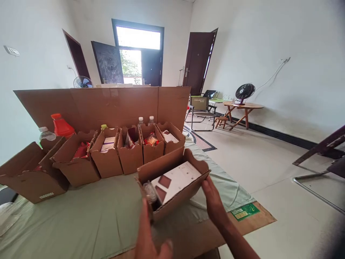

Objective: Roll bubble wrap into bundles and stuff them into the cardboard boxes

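An open-topped cardboard box point(172, 201) sits at an angle near the front of the green cloth. Inside it lie a white flat box with dark brown squares point(178, 180) and a clear plastic-wrapped item point(150, 191). My right hand point(213, 201) grips the cardboard box at its right end, fingers against the wall near the top edge. At the near left corner is my left hand point(151, 237), index finger stretched upward and thumb spread apart; whether it presses on the cardboard I cannot tell.
Several similar cardboard boxes point(106, 163) holding packets stand in a row behind. Bottles, one orange-red point(62, 126), rise beyond them before an upright cardboard panel point(107, 104). Off to the right are a folding chair point(202, 111) and a round wooden table point(250, 105) bearing a fan point(244, 91).
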### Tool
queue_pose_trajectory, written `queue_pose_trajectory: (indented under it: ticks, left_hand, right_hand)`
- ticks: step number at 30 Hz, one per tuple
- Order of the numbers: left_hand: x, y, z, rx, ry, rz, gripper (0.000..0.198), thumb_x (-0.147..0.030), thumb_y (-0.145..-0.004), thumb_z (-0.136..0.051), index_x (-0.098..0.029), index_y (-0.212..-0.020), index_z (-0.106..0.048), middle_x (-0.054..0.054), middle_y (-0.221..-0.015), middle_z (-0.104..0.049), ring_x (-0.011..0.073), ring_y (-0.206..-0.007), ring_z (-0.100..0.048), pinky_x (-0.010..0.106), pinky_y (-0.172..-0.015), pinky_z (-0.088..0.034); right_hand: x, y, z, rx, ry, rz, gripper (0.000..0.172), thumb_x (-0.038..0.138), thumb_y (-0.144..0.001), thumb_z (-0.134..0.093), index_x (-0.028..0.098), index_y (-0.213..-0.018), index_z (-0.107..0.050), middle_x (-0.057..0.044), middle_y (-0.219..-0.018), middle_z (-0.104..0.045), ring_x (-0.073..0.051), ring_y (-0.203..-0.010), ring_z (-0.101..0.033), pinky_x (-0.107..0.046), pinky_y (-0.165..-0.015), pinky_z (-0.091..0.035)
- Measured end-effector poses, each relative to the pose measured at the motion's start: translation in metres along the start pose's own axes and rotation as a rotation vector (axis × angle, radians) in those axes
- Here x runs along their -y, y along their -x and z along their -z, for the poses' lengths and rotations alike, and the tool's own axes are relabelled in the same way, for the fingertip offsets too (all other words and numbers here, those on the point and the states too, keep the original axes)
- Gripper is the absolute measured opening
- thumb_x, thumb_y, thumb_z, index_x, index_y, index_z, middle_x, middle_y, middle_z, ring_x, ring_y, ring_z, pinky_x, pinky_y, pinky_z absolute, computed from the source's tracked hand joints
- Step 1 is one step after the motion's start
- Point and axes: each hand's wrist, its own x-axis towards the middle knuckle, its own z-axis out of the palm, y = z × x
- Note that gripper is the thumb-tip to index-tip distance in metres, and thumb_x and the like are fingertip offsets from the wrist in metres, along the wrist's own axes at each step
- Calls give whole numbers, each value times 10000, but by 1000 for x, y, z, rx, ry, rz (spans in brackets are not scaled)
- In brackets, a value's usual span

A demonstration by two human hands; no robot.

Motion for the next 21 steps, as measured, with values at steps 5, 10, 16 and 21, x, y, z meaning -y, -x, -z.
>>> queue_pose_trajectory:
  ticks: [5,10,16,21]
  left_hand:
    - [-53,-10,-70,335,-77,-12,1131,-149,-671,-606,-116,-1636,-17,98,-1729,62,318,-1590,1,438,-1270,-192]
    - [-50,-17,-98,687,-158,-107,1016,-144,-637,-637,-205,-1599,-314,103,-1724,-80,341,-1572,-166,492,-1240,-266]
    - [36,-61,-28,379,-348,-429,569,-147,-738,-572,-245,-1285,-698,122,-1572,-484,337,-1422,-491,563,-1141,-436]
    - [72,-127,32,7,-638,-344,369,-260,-849,-534,-173,-1148,-732,178,-1427,-610,350,-1303,-585,599,-1053,-503]
  right_hand:
    - [-19,-74,47,-83,75,9,731,773,-918,-450,275,-1448,-528,-67,-1536,-507,-320,-1457,-394,-535,-1250,-242]
    - [-31,-65,80,-141,111,-31,660,756,-941,-416,287,-1362,-611,-53,-1544,-498,-317,-1471,-378,-526,-1258,-229]
    - [-52,23,76,-28,68,-68,747,718,-872,-586,255,-1453,-501,-130,-1440,-592,-351,-1297,-574,-504,-1041,-510]
    - [-55,25,52,24,127,-228,736,669,-787,-711,217,-1345,-549,-139,-1220,-705,-344,-1078,-679,-461,-860,-584]
